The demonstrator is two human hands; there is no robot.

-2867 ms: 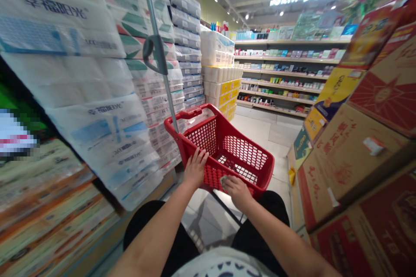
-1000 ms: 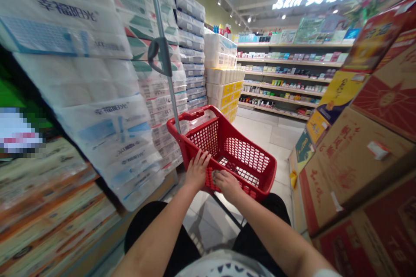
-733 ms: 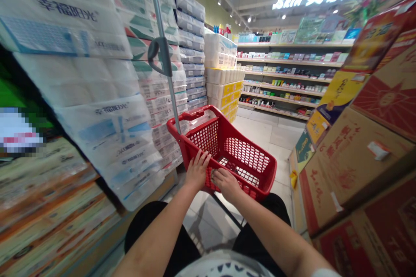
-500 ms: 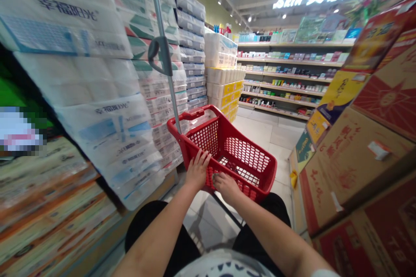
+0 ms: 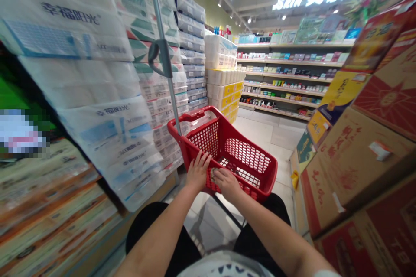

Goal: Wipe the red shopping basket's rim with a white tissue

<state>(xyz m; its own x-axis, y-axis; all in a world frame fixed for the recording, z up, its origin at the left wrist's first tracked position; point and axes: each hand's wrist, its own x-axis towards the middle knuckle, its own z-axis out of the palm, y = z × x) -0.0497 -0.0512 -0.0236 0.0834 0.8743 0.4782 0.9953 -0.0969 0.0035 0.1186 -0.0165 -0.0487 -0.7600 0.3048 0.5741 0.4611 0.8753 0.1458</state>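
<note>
A red plastic shopping basket cart (image 5: 248, 153) with perforated walls stands tilted between my knees, its inside facing up. My left hand (image 5: 197, 172) grips its near rim, with the fingers laid over the edge. Against the near outer wall, just right of it, my right hand (image 5: 225, 181) is closed on a small crumpled grey-brown cloth (image 5: 213, 175). The fingers hide most of that cloth. A long metal pole (image 5: 159, 12) with a grey grip (image 5: 165, 58) rises from the basket's left end.
Packs of tissue rolls (image 5: 100, 73) are stacked close on the left. Cardboard cartons (image 5: 344, 151) pile up on the right. Shelves of small goods (image 5: 286, 77) line the back beyond a tiled floor (image 5: 282, 131). Flat packs (image 5: 58, 207) lie at the lower left.
My right hand has shifted slightly upward on the basket wall, and more of the cloth shows. My left hand and the basket stay in place.
</note>
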